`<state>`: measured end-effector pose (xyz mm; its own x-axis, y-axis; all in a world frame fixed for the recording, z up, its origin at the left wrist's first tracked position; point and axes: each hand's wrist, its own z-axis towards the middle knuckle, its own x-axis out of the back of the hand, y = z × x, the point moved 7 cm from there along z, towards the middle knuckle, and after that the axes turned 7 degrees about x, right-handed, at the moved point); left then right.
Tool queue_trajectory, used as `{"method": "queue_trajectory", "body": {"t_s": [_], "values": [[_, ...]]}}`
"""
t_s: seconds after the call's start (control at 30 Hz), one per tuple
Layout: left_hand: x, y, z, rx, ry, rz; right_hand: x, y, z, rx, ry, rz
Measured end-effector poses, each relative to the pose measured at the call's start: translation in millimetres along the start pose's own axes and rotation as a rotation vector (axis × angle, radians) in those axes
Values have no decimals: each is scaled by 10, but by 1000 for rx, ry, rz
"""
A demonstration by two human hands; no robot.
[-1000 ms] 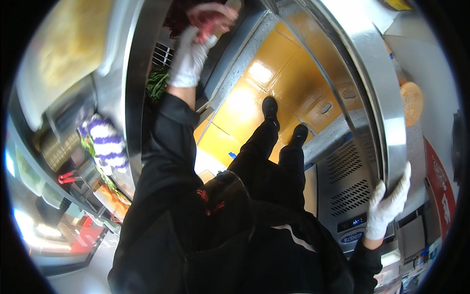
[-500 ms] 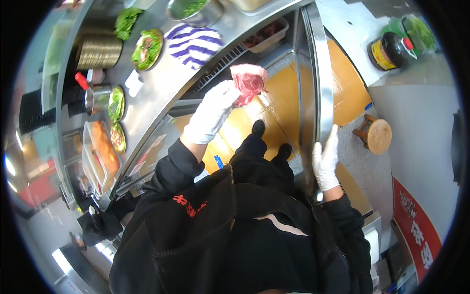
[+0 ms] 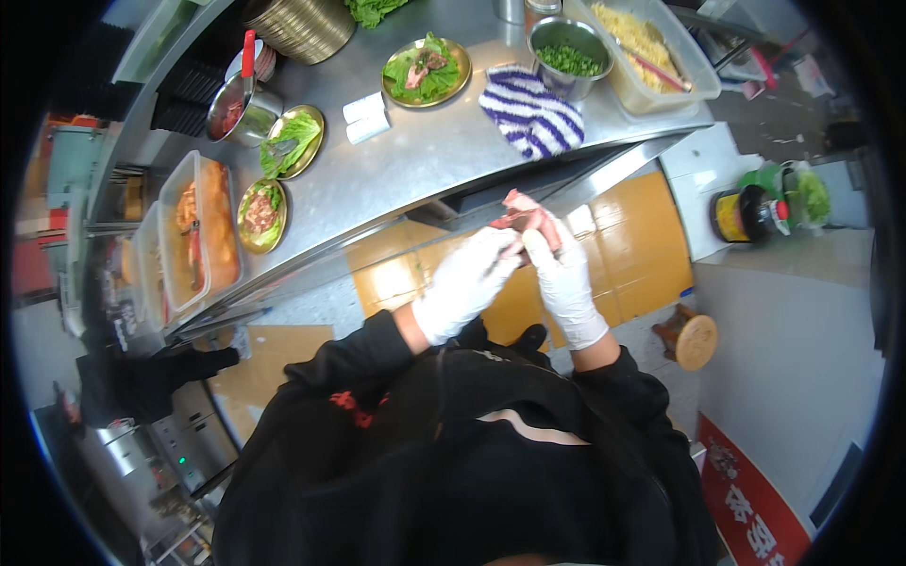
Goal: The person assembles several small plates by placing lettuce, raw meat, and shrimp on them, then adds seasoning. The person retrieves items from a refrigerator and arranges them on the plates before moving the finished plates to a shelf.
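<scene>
White-gloved, the left hand [image 3: 467,285] and right hand [image 3: 569,292] both pinch raw meat [image 3: 534,218] just beyond the near edge of the table [image 3: 368,179], probably sharing the grip so it does not sag. A striped cloth [image 3: 533,111] lies along that edge, presumably there for easy reach.

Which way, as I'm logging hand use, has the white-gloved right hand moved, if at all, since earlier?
Yes: the white-gloved right hand moved toward the shiny steel counter and now grips raw red meat.

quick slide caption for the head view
White-gloved left hand and right hand hold a piece of raw meat beside a steel counter bearing gold plates of lettuce.
</scene>
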<state>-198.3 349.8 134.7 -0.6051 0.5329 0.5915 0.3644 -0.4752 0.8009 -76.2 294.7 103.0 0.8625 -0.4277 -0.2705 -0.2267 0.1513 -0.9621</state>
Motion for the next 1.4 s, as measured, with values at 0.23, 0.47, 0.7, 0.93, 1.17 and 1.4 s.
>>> {"method": "queue_trajectory", "body": {"t_s": [0.23, 0.47, 0.7, 0.93, 1.17, 1.4], "values": [[738, -562, 124, 456, -59, -834, -353, -9, 407, -113, -40, 201], [963, -1335, 572, 539, 126, -1048, -174, 39, 1067, -241, -93, 266], [1027, -1572, 921, 615, 265, -1249, -313, 72, 2085, -257, -337, 21], [1230, -1658, 966, 663, 465, -1163, -817, 609, 2949, -215, -518, -53], [1354, -1807, 1138, 606, 520, -1366, -998, 811, 3360, 167, -500, -1061], [1559, -1960, 1505, 665, 513, -1266, -1019, 568, 3567, 364, -525, -1223]]}}
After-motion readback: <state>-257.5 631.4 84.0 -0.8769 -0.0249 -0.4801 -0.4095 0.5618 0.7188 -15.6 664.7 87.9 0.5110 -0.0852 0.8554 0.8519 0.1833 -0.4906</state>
